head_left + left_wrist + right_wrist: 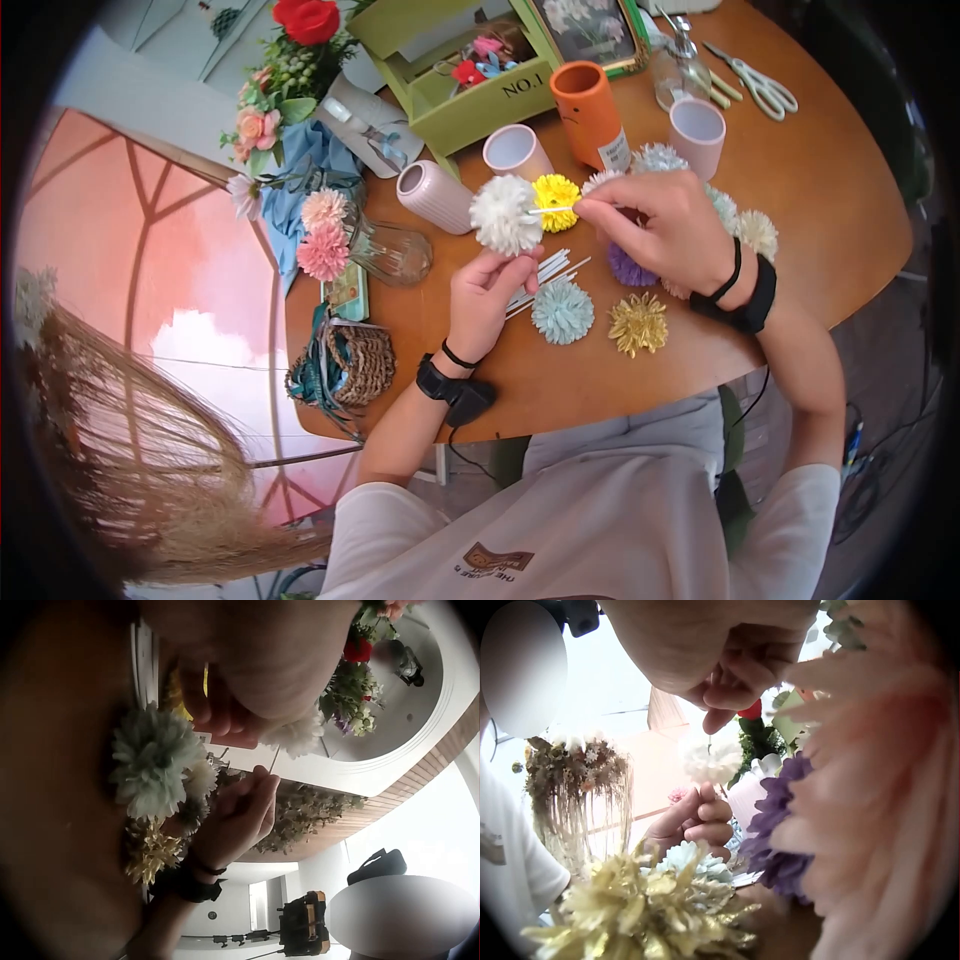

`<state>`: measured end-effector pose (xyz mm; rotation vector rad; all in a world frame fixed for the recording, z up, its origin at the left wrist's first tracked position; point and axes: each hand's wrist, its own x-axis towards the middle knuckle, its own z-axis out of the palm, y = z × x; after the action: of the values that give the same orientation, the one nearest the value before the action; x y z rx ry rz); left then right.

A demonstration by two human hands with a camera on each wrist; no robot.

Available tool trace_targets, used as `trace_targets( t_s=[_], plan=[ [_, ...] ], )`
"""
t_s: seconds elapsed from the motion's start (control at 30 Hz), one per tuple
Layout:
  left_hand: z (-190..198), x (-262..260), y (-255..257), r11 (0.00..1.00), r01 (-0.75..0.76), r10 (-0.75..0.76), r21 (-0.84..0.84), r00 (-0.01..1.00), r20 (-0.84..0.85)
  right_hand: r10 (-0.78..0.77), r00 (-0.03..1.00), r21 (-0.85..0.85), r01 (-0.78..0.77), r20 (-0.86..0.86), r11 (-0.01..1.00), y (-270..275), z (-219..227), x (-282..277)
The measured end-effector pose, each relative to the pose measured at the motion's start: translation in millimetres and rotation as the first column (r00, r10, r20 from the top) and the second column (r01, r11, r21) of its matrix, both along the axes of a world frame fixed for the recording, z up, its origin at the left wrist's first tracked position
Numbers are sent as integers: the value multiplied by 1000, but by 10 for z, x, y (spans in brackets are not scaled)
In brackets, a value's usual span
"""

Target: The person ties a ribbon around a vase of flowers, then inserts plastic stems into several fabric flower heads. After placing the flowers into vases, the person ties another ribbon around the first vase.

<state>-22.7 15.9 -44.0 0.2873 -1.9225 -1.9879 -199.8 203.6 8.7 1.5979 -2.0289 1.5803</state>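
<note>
A fluffy white artificial flower (505, 215) is held up above the table by my left hand (485, 300), thumb and fingers pinching it from below. My right hand (665, 220) pinches a thin white stick (556, 210) between thumb and fingertips. The stick's far end meets the side of the white flower. From the right wrist, the white flower (711, 761) shows above the left fingers (679, 814), the stick reaching it from the right hand (739, 679). White sticks (550, 272) lie behind the left hand, next to a pale blue flower (562, 311).
A gold flower (638, 325), a yellow flower (556, 202) and a purple flower (630, 266) surround the hands. Behind stand a ribbed pink vase (433, 196), an orange vase (588, 110) and a green box (470, 112). Scissors (765, 88) lie back right; a woven basket (362, 365) sits left.
</note>
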Motion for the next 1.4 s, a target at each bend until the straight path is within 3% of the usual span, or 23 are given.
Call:
trace_targets(
  t_s=[0.13,0.43,0.57,0.7,0.83,0.93,0.97,1.07,1.2,1.37,1.4],
  plan=[
    [17,-9,-7,999,14,-13,-33,999,33,10,994,52,-16,113,998,20,90,54],
    [40,-31,-30,995,100,-100,-14,993,-69,-15,974,91,-6,225,996,23,179,93],
    [6,-48,-41,996,80,-82,-24,991,-102,-24,905,66,-5,424,998,51,211,58],
    [-2,-47,-68,995,96,-97,-16,989,-112,-13,856,13,7,516,1000,-13,304,37],
    [-26,-40,-54,994,108,-110,-28,985,-129,192,703,-95,-175,685,980,-112,386,101],
    [4,-26,-27,995,78,-88,-62,979,-183,255,520,-123,-276,815,953,-273,314,229],
    [28,-17,-17,995,60,-75,-76,976,-206,319,435,-150,-380,842,913,-286,253,226],
    [102,7,12,998,-1,-17,-61,955,-295,220,443,-61,-346,869,936,-453,186,460],
    [84,3,16,994,-79,47,-70,926,-375,263,431,-46,-451,863,891,-561,45,571],
    [90,31,-45,976,-179,118,-121,911,-395,232,452,1,-459,861,889,-611,-98,636],
    [93,16,-42,972,-205,140,-112,896,-422,206,578,88,-439,789,894,-601,-51,643]
  ],
)
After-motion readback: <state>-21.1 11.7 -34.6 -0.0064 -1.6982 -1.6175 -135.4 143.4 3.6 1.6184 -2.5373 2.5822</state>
